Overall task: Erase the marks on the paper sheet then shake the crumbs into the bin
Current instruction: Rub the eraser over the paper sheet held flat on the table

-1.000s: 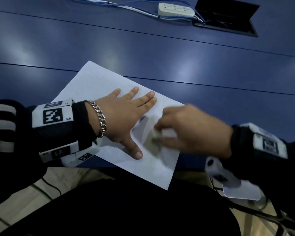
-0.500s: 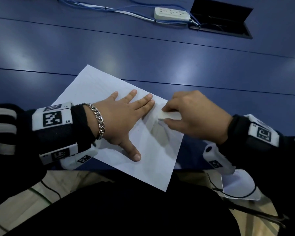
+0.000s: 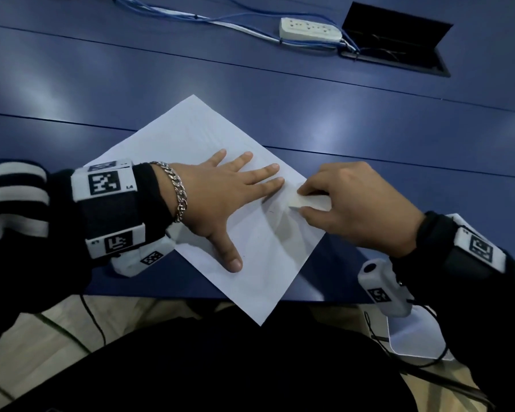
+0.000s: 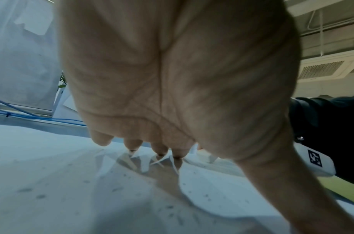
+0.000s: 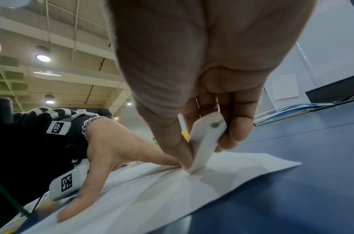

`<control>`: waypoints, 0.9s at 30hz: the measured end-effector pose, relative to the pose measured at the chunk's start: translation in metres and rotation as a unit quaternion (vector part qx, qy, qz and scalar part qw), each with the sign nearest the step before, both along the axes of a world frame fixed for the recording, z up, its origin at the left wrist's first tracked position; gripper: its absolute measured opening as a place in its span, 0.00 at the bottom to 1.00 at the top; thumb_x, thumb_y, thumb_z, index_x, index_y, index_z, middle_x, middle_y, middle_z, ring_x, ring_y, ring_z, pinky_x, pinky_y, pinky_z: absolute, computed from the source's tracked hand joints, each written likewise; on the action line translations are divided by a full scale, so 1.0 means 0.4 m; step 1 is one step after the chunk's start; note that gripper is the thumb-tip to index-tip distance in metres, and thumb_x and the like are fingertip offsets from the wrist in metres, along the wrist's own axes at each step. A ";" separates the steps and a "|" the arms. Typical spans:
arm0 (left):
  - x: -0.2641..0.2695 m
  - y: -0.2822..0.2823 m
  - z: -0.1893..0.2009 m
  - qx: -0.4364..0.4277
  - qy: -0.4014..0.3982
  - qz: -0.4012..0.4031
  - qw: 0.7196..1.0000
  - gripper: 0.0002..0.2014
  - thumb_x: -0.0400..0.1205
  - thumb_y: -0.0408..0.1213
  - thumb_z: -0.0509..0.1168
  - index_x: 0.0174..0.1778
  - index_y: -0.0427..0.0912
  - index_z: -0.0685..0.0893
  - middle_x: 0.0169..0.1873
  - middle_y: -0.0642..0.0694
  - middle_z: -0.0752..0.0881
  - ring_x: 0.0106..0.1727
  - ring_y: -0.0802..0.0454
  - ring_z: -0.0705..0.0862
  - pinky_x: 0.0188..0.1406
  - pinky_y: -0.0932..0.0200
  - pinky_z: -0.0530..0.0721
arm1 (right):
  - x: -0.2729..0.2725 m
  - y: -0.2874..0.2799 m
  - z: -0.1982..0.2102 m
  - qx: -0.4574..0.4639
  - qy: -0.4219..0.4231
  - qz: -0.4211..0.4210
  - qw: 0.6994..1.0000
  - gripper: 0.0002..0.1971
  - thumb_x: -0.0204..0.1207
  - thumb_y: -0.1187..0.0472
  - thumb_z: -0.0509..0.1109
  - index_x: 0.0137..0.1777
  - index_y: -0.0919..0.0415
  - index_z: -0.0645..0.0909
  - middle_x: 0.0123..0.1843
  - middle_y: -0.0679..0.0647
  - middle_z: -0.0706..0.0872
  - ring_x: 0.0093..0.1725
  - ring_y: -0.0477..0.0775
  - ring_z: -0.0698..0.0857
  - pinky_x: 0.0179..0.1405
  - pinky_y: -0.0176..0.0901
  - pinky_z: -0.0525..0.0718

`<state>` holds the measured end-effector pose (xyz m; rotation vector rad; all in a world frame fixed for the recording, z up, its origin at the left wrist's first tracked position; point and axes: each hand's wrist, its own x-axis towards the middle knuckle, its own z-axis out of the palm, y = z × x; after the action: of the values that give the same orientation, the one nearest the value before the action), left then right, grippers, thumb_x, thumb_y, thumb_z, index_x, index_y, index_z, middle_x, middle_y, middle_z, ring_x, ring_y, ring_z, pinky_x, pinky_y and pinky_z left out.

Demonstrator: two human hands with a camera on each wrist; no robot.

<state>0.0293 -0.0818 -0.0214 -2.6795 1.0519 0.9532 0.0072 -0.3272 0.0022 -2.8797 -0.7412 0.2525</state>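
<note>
A white paper sheet (image 3: pixel 191 135) lies at an angle on the blue table, its near corner hanging past the table edge. My left hand (image 3: pixel 220 197) lies flat on the sheet, fingers spread and straight, pressing it down. My right hand (image 3: pixel 354 209) pinches a white eraser (image 3: pixel 309 202) between thumb and fingers near the sheet's right edge. In the right wrist view the eraser (image 5: pixel 206 142) stands tilted with its lower corner touching the paper (image 5: pixel 242 167). The left wrist view shows small dark crumbs scattered over the paper (image 4: pixel 52 182) under my palm (image 4: pixel 172 71).
At the table's far side lie a white power strip (image 3: pixel 309 29) with blue cables (image 3: pixel 191 17) and an open black floor box (image 3: pixel 396 40). A white sheet-like thing (image 3: pixel 414 337) sits below the table edge at the right. My dark lap fills the foreground.
My right hand has carried the eraser up the sheet, from near the left thumb to beside the left fingertips at the right edge. The left hand stays pressed flat.
</note>
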 end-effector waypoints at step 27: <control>-0.001 -0.008 -0.003 0.026 -0.008 0.009 1.000 0.79 0.57 0.85 0.70 0.85 0.59 0.20 0.84 0.62 0.19 0.89 0.40 0.24 0.88 0.26 0.38 | -0.084 0.055 -0.008 -0.020 -0.013 0.074 0.997 0.14 0.78 0.44 0.68 0.50 0.54 0.86 0.42 0.48 0.81 0.43 0.58 0.84 0.39 0.53 0.84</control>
<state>0.0290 -0.0852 -0.0224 -2.6539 0.9882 0.9457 -0.0263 -0.3052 -0.0009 -2.8748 -0.9655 0.2503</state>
